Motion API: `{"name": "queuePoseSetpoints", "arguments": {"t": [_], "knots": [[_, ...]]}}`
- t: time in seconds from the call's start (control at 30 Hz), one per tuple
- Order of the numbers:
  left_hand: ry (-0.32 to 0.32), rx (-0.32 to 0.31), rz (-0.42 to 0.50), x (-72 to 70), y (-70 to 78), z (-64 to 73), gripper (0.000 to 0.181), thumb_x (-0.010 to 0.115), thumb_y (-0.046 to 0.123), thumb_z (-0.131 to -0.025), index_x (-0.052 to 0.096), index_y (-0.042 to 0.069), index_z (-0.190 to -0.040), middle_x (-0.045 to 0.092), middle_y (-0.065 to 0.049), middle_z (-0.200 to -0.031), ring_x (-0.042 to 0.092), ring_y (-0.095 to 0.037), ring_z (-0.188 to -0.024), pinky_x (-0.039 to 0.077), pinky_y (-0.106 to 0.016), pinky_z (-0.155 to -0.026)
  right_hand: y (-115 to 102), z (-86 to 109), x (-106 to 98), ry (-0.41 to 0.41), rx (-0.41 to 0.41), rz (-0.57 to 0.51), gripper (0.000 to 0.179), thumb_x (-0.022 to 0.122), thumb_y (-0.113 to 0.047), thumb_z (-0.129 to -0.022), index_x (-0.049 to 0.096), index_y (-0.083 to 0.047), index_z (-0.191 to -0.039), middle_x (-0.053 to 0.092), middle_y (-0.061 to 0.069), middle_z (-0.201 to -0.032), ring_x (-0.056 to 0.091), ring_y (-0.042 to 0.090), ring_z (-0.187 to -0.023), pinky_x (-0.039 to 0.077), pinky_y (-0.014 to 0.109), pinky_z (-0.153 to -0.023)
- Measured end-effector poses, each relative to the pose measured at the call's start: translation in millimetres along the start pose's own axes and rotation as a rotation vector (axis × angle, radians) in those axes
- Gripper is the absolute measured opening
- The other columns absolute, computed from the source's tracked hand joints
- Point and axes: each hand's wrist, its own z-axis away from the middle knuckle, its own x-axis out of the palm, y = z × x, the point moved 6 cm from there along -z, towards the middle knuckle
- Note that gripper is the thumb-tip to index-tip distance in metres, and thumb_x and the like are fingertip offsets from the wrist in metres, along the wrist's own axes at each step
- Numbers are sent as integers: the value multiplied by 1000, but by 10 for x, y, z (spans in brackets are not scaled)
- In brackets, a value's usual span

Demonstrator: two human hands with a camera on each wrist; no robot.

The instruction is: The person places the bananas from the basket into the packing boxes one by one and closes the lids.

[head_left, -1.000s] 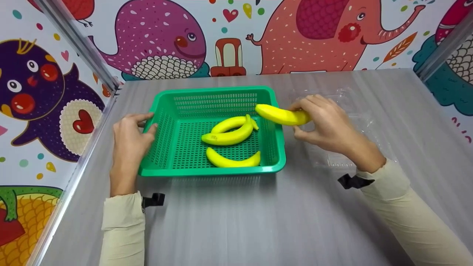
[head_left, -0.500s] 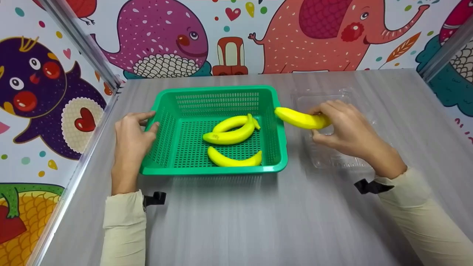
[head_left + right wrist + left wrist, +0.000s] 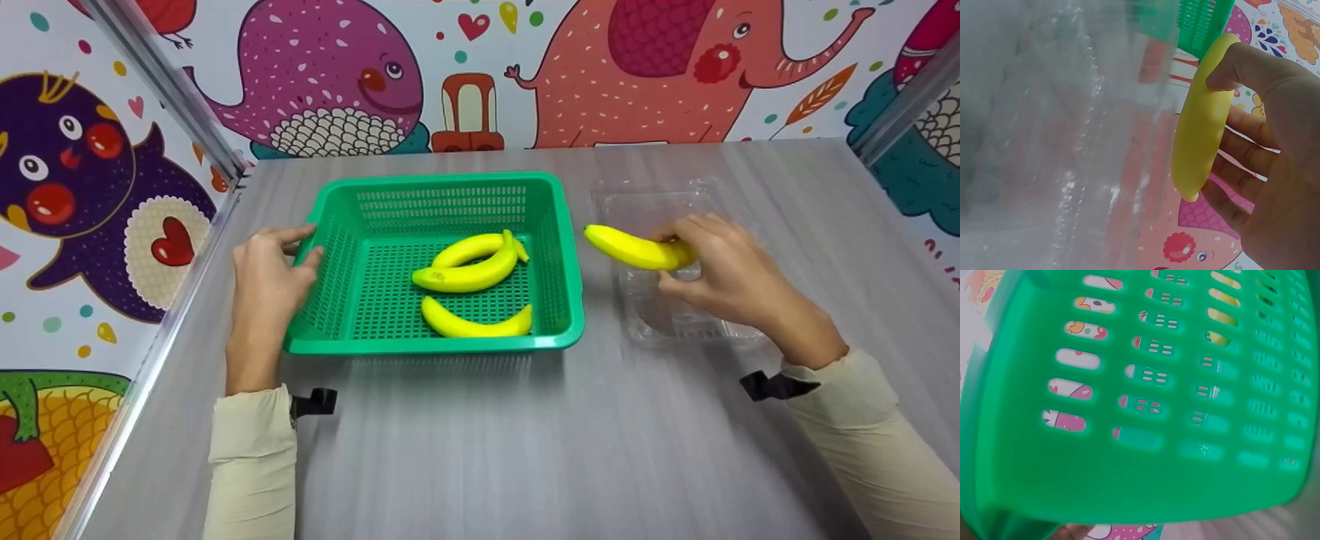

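Head view: R hand [image 3: 731, 274] fingers pinch one banana [image 3: 630, 246], seemingly partly over clear tray [image 3: 660, 204], L hand [image 3: 268, 277] fingers grip green basket [image 3: 435, 346] rim; banana's prob. light, stiff & slickish, best held mid-length.

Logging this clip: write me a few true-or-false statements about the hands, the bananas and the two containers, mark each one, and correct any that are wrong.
1. The right hand holds a banana. True.
2. The left hand grips the clear plastic container. False: the left hand holds the left rim of the green basket.
3. Three bananas lie in the green basket. True.
4. The held banana is inside the basket. False: it is outside, to the basket's right.
5. The clear plastic container stands right of the green basket. True.
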Motion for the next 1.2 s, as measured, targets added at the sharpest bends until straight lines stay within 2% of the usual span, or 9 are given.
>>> {"name": "queuePoseSetpoints", "arguments": {"t": [0.33, 0.7, 1.2], "knots": [[-17, -27, -4, 7, -7, -1, 41, 72, 15, -104, 70, 8, -145, 68, -26, -144, 69, -44, -124, 56, -61, -106, 203, 93, 18, -44, 48, 0, 40, 87, -7, -82, 72, -5, -120, 76, 9, -113, 60, 26, -100, 48, 48, -85], [4, 3, -10, -6, 11, 16, 40, 73, 13, -103, 71, 7, -143, 68, -27, -143, 70, -44, -123, 56, -61, -104, 373, 187, 55, -94, 78, -1, 41, 85, -7, -82, 71, -6, -121, 75, 8, -115, 60, 27, -99, 46, 47, -86], [-10, -4, -1, -1, 8, 15, 40, 72, 13, -104, 71, 6, -143, 69, -27, -142, 70, -45, -124, 55, -61, -105, 462, 264, 69, -147, 119, 32, 42, 86, -10, -82, 71, -6, -121, 75, 10, -113, 61, 30, -100, 47, 52, -90]]}}
